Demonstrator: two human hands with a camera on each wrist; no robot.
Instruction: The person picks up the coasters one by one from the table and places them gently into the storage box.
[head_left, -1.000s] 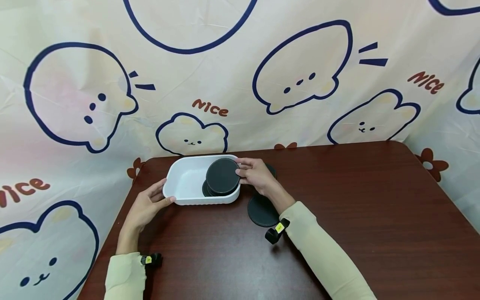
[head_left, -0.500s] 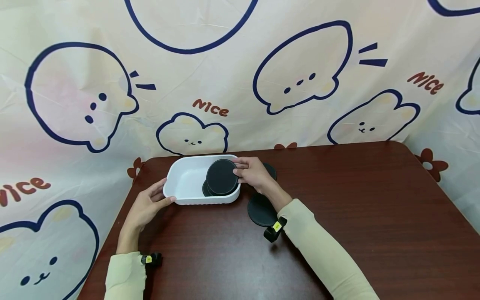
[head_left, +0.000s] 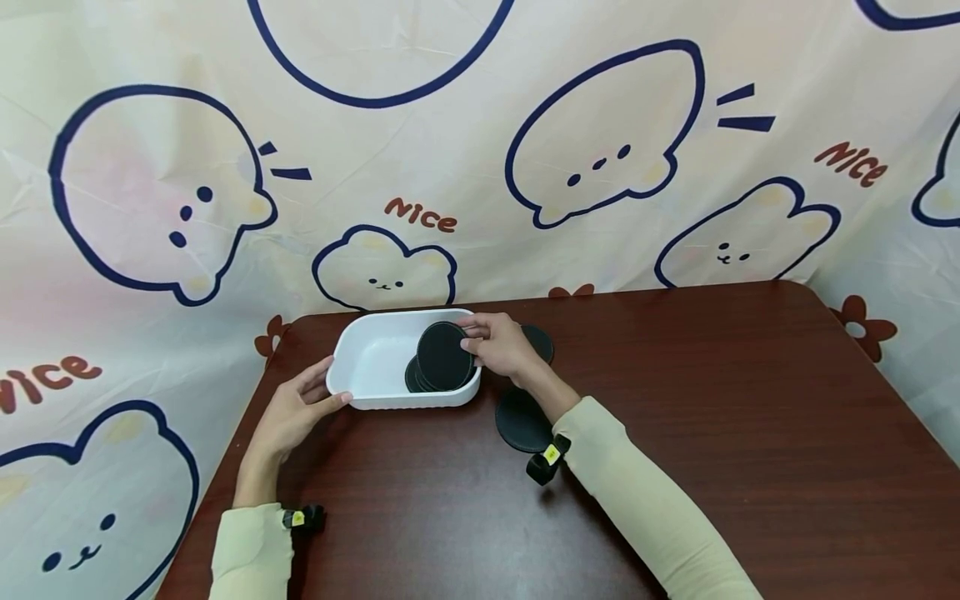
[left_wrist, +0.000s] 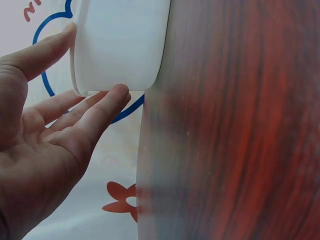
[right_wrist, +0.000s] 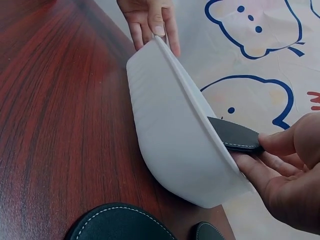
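Note:
A white rectangular plastic tray [head_left: 367, 367] stands near the back edge of the table. My left hand [head_left: 288, 414] holds its left end, thumb on the front corner and fingers along the end wall [left_wrist: 117, 45]. Over the tray's right half, my right hand [head_left: 504, 347] pinches a round black coaster [head_left: 444, 357] between thumb and fingers. White stitching runs round this coaster's edge [right_wrist: 235, 134], which tilts above the rim in the right wrist view. Other black coasters [head_left: 414, 379] lie beneath it in the tray, mostly hidden.
Two more round black coasters lie on the brown wooden table [head_left: 712, 433]: one in front of the right forearm [head_left: 522, 421], one partly behind the right hand [head_left: 540, 342]. A patterned cloth [head_left: 480, 167] hangs behind the table.
The right hand has shifted slightly left with the coaster, which now looks narrower and more tilted. More of the coasters underneath shows. The left hand and tray stay put.

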